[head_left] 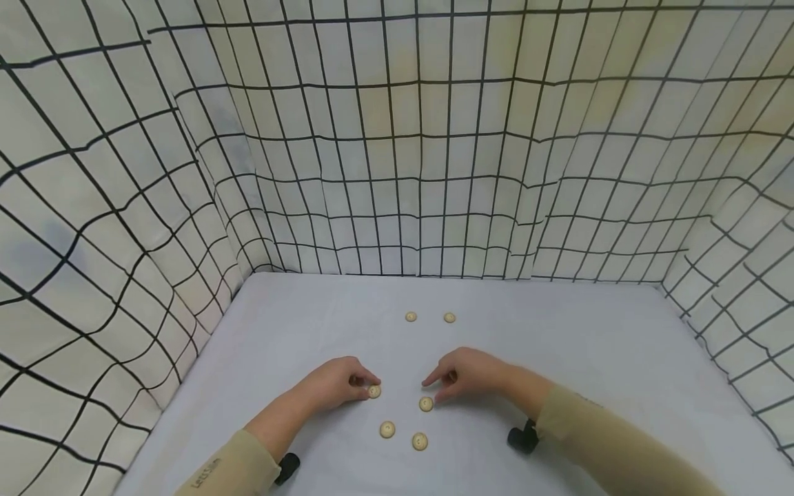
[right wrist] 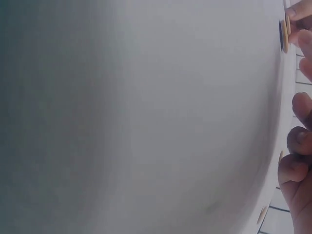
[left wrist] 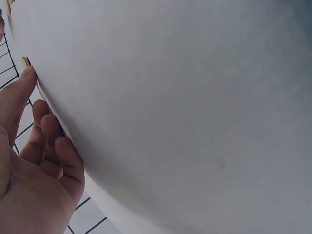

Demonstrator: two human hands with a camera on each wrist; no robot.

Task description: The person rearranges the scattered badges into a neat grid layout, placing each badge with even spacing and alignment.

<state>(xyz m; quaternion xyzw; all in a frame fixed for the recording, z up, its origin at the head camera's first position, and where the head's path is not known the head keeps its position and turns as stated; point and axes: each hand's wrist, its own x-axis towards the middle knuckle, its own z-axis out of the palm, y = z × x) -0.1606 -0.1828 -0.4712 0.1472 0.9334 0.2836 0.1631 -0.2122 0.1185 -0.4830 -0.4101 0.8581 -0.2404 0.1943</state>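
My left hand [head_left: 335, 383] pinches a round cream button [head_left: 374, 391] at its edge between thumb and forefinger. In the left wrist view the rim of a button [left wrist: 26, 62] shows at the thumb tip. Facing it, my right hand [head_left: 474, 374] hovers low, its forefinger pointing left and its thumb apart from it. Beside that thumb tip lies a second button [head_left: 425, 404] on the white tabletop. The right wrist view catches the right hand's fingers [right wrist: 293, 168] at the edge, loosely bent, with a button [right wrist: 285, 36] beyond them.
Nearer to me lie two more buttons, one on the left [head_left: 387, 430] and one on the right [head_left: 420, 441]. Farther back are another left button [head_left: 411, 317] and right button [head_left: 449, 317]. White walls with a black grid [head_left: 397, 158] enclose the table [head_left: 558, 310].
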